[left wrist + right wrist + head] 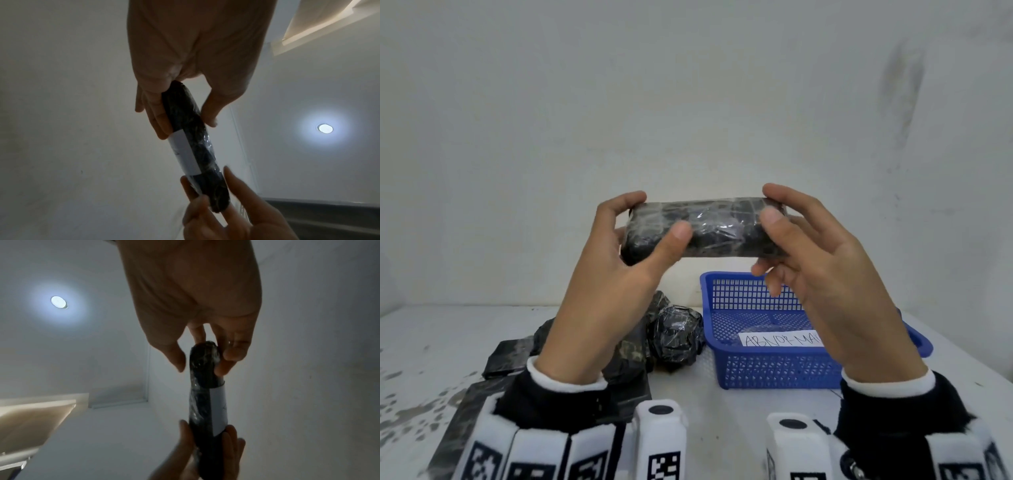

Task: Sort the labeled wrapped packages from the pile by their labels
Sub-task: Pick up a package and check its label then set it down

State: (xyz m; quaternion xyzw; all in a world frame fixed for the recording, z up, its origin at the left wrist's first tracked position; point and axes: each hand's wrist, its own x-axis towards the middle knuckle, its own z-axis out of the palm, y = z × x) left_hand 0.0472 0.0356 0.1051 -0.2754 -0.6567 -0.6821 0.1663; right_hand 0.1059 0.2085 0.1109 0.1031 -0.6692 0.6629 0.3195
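Observation:
I hold a flat black package (pixel 719 228) wrapped in clear film up in the air, level, between both hands. My left hand (pixel 640 226) grips its left end, thumb in front and fingers behind. My right hand (pixel 774 212) pinches its right end the same way. The side facing away from me bears a white label (pixel 183 154), which also shows in the right wrist view as a pale strip (pixel 219 408); its writing is too faint to read. Below, the pile of black wrapped packages (pixel 674 334) lies on the table.
A blue plastic basket (pixel 784 370) stands at the right, with a white label (pixel 780 341) reading "ABNORMA…" partly hidden by my right wrist. The white table (pixel 739 401) is stained at the left. A white wall stands close behind.

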